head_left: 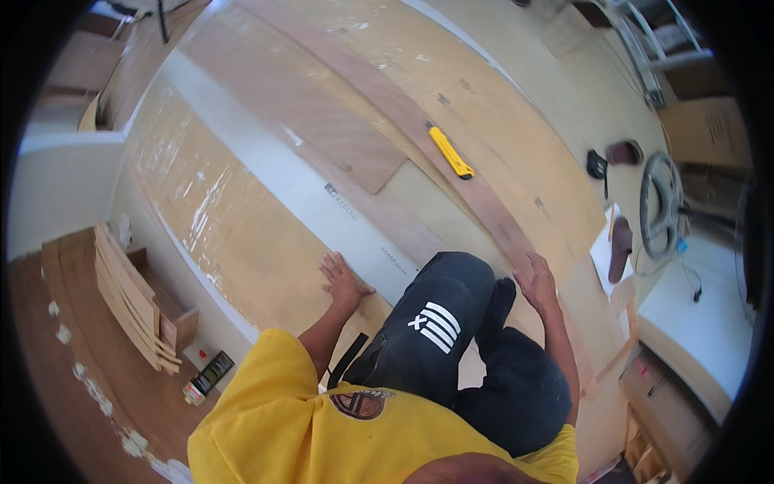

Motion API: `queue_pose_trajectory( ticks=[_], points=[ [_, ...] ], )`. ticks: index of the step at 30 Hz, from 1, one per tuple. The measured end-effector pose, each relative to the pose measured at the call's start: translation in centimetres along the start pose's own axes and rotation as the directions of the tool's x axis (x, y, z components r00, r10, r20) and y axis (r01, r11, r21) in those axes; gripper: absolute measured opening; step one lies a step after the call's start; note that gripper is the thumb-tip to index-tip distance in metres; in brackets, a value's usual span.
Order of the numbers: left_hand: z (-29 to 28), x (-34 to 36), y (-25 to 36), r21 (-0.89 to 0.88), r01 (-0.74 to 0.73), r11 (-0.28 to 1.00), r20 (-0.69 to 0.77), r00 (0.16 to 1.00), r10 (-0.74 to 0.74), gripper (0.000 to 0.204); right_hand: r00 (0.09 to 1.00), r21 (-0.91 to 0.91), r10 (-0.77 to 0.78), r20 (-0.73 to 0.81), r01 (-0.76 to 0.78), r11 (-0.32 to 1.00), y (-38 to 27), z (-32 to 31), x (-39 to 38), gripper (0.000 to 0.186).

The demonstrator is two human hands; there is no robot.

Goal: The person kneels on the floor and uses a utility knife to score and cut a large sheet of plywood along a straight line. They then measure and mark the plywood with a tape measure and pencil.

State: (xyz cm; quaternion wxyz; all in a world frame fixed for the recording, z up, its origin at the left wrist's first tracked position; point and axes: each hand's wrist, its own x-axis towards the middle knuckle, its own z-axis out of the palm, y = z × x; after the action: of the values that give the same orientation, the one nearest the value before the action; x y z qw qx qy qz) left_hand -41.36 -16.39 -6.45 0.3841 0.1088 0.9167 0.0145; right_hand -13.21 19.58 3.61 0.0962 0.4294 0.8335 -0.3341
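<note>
My left hand (343,282) lies with spread fingers on the plastic-covered tan board (189,194), beside a long white strip (250,153). My right hand (536,282) rests, fingers extended and slightly bent, on a long reddish-brown wood strip (492,218) to the right of my knee. I kneel on the boards in dark trousers. A yellow snap-off knife (449,151) lies on that brown strip farther up. A shorter brown plywood piece (339,137) lies between the white strip and the brown one.
Stacked wood strips (129,290) and a tube (208,379) sit lower left. On the right are dark sandals (619,246), a white paper (601,254), a steering wheel (657,206), a cardboard box (705,129) and a ladder (669,36).
</note>
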Motion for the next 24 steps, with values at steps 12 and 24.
queue_pose_trajectory(
  ticks=[12, 24],
  points=[
    [1.3, 0.8, -0.9, -0.055, 0.002, 0.998, -0.020, 1.000, -0.003, 0.130, 0.910, -0.295, -0.416, 0.008, 0.399, 0.868, -9.8, 2.2, 14.7, 0.100],
    [1.9, 0.4, -1.6, -0.073, 0.008, 0.997, -0.020, 1.000, -0.010, 0.146, 0.864, -0.373, -0.504, -0.005, 0.466, 0.802, -15.9, 8.2, 22.2, 0.105]
  ],
)
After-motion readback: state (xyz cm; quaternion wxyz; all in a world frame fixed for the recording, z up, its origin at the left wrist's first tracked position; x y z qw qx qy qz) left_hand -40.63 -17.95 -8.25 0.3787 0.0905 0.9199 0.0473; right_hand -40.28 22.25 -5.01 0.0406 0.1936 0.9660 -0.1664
